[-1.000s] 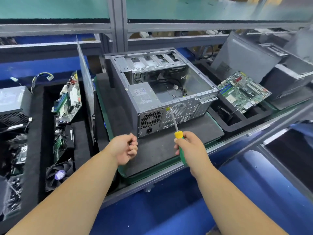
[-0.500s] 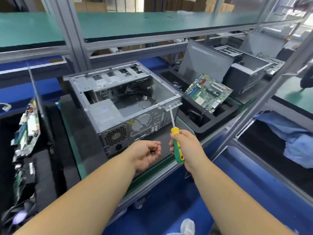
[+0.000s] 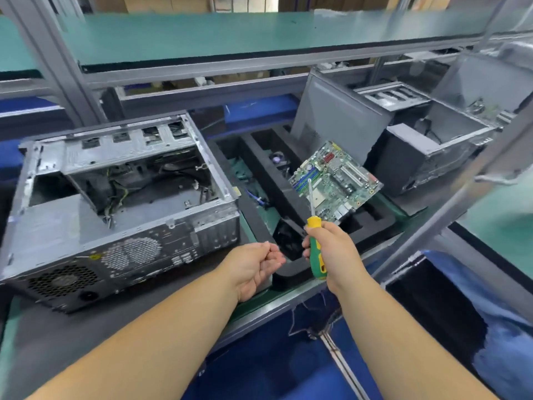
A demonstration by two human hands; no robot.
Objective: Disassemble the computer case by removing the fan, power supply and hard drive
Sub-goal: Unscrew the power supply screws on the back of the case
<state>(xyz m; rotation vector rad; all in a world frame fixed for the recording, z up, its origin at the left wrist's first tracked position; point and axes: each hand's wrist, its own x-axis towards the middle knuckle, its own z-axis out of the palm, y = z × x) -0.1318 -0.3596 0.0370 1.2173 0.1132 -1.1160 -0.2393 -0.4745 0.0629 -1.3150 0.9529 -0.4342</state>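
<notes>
The open grey computer case (image 3: pixel 124 197) lies on the dark mat at the left, its rear panel facing me. The power supply (image 3: pixel 57 223) sits in the case's near left corner, with loose cables behind it. My right hand (image 3: pixel 336 252) grips a screwdriver (image 3: pixel 317 255) with a green and yellow handle, its shaft pointing up. My left hand (image 3: pixel 253 267) hovers palm up just left of it, fingers loosely curled; I cannot tell whether anything small lies in it. Both hands are to the right of the case, over the near end of the black foam tray (image 3: pixel 291 272).
A green motherboard (image 3: pixel 337 180) leans in the foam tray, and a small fan (image 3: pixel 277 159) lies in a slot behind it. A second open case (image 3: pixel 432 145) and a grey side panel (image 3: pixel 334 116) stand at the right. Metal frame posts cross the right side.
The view has swung right. Both hands have moved from in front of the case's rear panel to over the foam tray, and my left fist has loosened.
</notes>
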